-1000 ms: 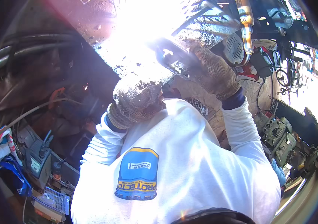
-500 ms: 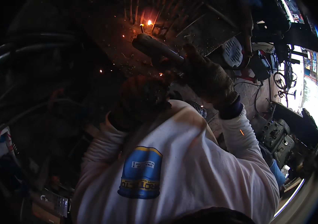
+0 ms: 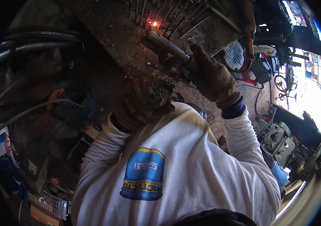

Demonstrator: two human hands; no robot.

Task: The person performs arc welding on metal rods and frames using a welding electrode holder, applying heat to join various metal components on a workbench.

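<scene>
My right hand point(image 3: 215, 77), in a soiled knit work glove, is closed around a welding electrode holder point(image 3: 170, 47). The holder points up and left over a brown metal work table point(image 3: 119, 41). Just beyond its tip, a small orange-white glowing spot point(image 3: 154, 24) shines among several thin metal rods point(image 3: 185, 15) that stand out from the table. My left hand point(image 3: 138, 100), in a dark, worn glove, is in front of my chest, below the table's near edge. Its fingers look curled, but whatever they may hold is hidden in shadow.
Small bits of debris lie on the table. On the left are metal pipes point(image 3: 36, 46) and a pale hose point(image 3: 36, 109). To the right stand a grey perforated round cover point(image 3: 234, 55), a bicycle point(image 3: 285, 83) and a greenish machine point(image 3: 279, 137). A white wire basket point(image 3: 53, 203) sits lower left.
The bright glow has dimmed and the flying sparks have mostly gone, while the surroundings look lighter. The electrode holder and my right hand have shifted slightly right.
</scene>
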